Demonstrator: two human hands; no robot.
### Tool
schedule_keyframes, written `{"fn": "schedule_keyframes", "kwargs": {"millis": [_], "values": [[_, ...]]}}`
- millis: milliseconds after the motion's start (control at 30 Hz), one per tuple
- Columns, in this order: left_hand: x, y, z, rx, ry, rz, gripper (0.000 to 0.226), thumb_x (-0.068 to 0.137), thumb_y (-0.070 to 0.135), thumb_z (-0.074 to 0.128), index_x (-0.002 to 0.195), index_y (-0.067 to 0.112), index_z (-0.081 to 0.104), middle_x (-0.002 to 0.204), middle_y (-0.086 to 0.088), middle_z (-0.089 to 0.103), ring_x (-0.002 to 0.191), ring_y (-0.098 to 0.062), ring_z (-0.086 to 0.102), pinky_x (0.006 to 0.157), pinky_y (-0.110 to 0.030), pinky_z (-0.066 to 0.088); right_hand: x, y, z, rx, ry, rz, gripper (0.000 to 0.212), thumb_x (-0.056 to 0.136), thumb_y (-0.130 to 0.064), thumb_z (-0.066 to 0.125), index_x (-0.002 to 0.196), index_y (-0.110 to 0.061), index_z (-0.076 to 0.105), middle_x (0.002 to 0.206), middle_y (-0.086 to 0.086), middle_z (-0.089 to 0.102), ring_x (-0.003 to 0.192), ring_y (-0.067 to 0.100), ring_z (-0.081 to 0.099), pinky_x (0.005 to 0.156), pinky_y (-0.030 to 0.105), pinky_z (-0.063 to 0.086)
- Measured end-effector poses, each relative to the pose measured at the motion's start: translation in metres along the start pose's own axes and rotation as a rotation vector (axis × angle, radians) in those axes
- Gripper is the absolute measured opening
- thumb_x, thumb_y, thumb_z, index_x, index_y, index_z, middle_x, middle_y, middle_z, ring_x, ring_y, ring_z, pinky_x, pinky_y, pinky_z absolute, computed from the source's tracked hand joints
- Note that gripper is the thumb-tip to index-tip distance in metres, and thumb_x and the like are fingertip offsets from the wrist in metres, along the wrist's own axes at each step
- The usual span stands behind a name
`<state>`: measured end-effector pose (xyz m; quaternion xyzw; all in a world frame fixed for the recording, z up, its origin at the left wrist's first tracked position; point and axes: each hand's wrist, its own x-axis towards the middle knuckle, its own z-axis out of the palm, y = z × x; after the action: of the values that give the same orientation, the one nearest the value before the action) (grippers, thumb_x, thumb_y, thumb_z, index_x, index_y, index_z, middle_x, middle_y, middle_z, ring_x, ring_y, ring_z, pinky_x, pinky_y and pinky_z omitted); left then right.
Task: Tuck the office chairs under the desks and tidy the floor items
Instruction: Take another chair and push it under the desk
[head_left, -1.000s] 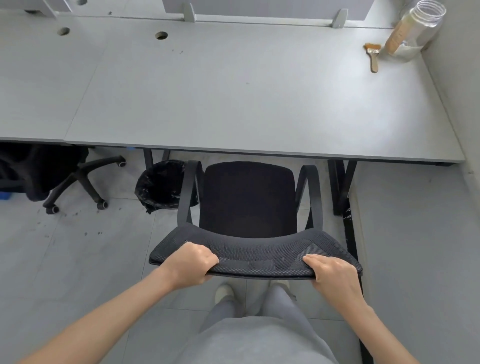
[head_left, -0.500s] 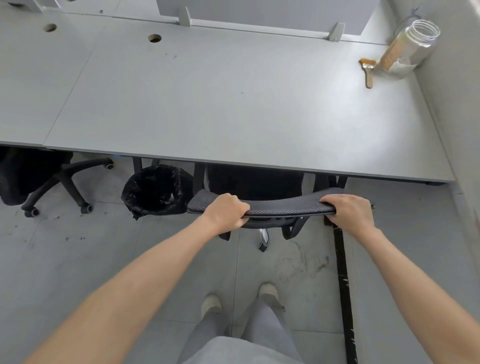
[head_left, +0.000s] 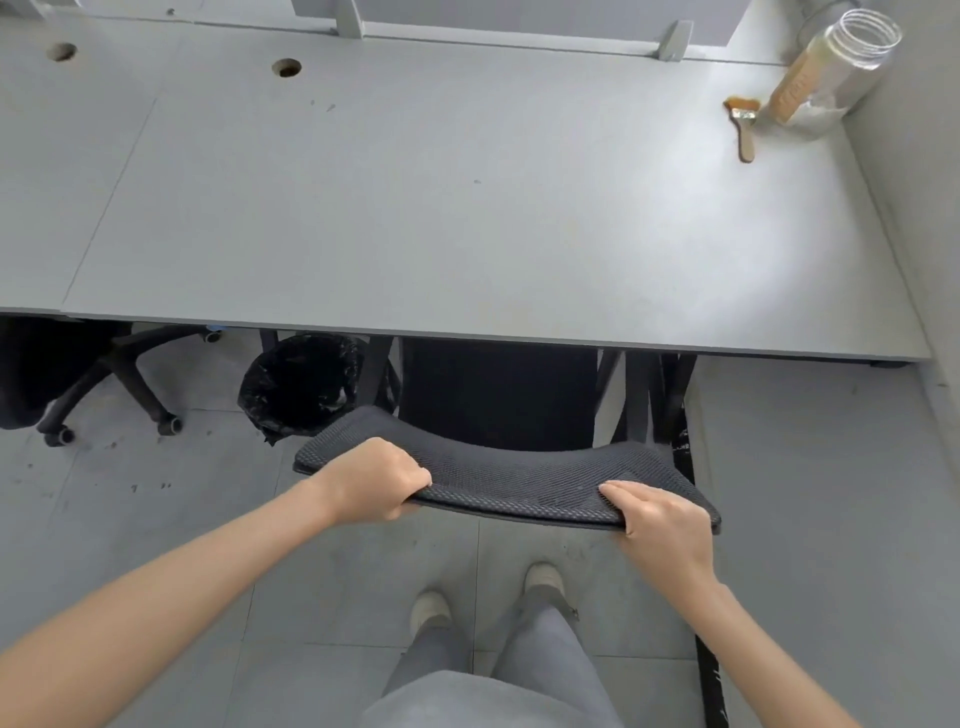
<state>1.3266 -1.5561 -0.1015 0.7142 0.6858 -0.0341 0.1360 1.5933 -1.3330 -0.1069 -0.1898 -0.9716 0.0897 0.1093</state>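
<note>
A black mesh office chair stands in front of me with its seat pushed partly under the grey desk. Only the top of its backrest and the rear of the seat show; the armrests and base are hidden below the desktop. My left hand grips the left end of the backrest's top edge. My right hand grips the right end. A black-lined waste bin sits on the floor just left of the chair, half under the desk edge.
A second black chair with a wheeled base sits under the neighbouring desk at left. A clear jar and a small brush lie at the desk's far right corner. A wall runs along the right. My feet stand on grey tiles.
Over the last second the chair rolled forward so its seat went under the desk. Since half a second ago the backrest sits closer to me again and my arms are more bent.
</note>
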Motion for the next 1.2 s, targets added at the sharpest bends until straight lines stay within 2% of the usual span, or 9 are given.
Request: {"fn": "schedule_keyframes", "kwargs": {"millis": [100,200,300,400,633,867,1000,1100,1200], "values": [[0.014,-0.027,-0.011,0.003,0.015,0.004,0.029,0.073,0.036,0.042,0.064,0.017,0.063,0.051,0.004,0.061,0.045,-0.017,0.059,0.038,-0.026,0.046,0.022,-0.008,0.001,-0.022,0.018,0.059,0.022,0.059,-0.008,0.068,0.079,-0.013,0.076,0.075,0.002,0.075,0.067,0.019,0.072,0.054,0.022,0.054],[0.035,-0.032,-0.021,-0.030,0.029,-0.040,0.031,0.071,0.033,0.040,0.060,0.013,0.060,0.045,0.000,0.056,0.040,-0.021,0.055,0.036,-0.027,0.043,0.049,0.009,0.000,-0.039,-0.021,0.097,0.032,0.051,-0.007,0.085,0.081,-0.012,0.076,0.076,0.004,0.075,0.068,0.023,0.072,0.054,0.028,0.055],[0.060,-0.030,-0.038,-0.135,0.025,-0.145,0.020,0.075,0.026,0.054,0.071,0.008,0.064,0.056,-0.008,0.062,0.054,-0.028,0.060,0.050,-0.032,0.047,0.076,0.034,-0.003,-0.098,-0.012,0.094,0.023,0.059,-0.016,0.075,0.081,-0.016,0.075,0.075,-0.001,0.075,0.068,0.021,0.071,0.051,0.024,0.051],[0.089,-0.034,-0.056,-0.159,0.040,-0.281,0.022,0.082,0.027,0.059,0.093,0.009,0.065,0.080,-0.008,0.069,0.079,-0.026,0.063,0.071,-0.031,0.043,0.104,0.060,-0.005,-0.105,-0.022,0.095,0.025,0.056,-0.015,0.082,0.080,-0.017,0.074,0.073,-0.002,0.074,0.066,0.020,0.070,0.049,0.022,0.046],[0.110,-0.031,-0.054,-0.221,0.089,-0.369,0.024,0.078,0.025,0.064,0.094,0.008,0.065,0.084,-0.012,0.069,0.082,-0.030,0.063,0.072,-0.033,0.045,0.119,0.086,-0.010,-0.083,-0.080,0.039,0.032,0.048,-0.018,0.087,0.076,-0.016,0.072,0.071,-0.003,0.073,0.062,0.019,0.069,0.045,0.023,0.046],[0.111,-0.026,-0.055,-0.146,0.000,-0.454,0.031,0.084,0.035,0.057,0.107,0.016,0.062,0.097,-0.005,0.068,0.094,-0.023,0.061,0.082,-0.031,0.044,0.120,0.082,-0.013,-0.059,-0.150,0.067,0.034,0.047,-0.017,0.088,0.078,-0.018,0.072,0.072,-0.004,0.073,0.062,0.019,0.068,0.048,0.021,0.046],[0.108,-0.018,-0.061,-0.171,0.043,-0.508,0.029,0.084,0.032,0.057,0.107,0.015,0.063,0.095,-0.005,0.069,0.093,-0.023,0.062,0.078,-0.032,0.044,0.119,0.082,-0.021,0.026,-0.184,0.032,0.025,0.068,-0.029,0.070,0.093,-0.027,0.071,0.091,-0.012,0.073,0.086,0.013,0.069,0.060,0.025,0.050],[0.104,-0.009,-0.057,-0.235,0.115,-0.586,0.031,0.085,0.034,0.056,0.110,0.017,0.062,0.100,-0.004,0.069,0.097,-0.023,0.061,0.081,-0.032,0.044,0.118,0.085,-0.033,0.084,-0.254,-0.032,0.035,0.079,-0.049,0.051,0.104,-0.031,0.067,0.103,-0.017,0.070,0.098,0.007,0.064,0.071,0.026,0.052],[0.087,0.004,-0.057,-0.385,0.261,-0.625,0.037,0.086,0.036,0.059,0.115,0.014,0.062,0.112,-0.003,0.067,0.106,-0.021,0.059,0.094,-0.031,0.041,0.116,0.083,-0.039,0.133,-0.327,-0.064,0.032,0.087,-0.039,0.058,0.113,-0.022,0.064,0.112,-0.007,0.068,0.105,0.015,0.062,0.083,0.033,0.051]]}}
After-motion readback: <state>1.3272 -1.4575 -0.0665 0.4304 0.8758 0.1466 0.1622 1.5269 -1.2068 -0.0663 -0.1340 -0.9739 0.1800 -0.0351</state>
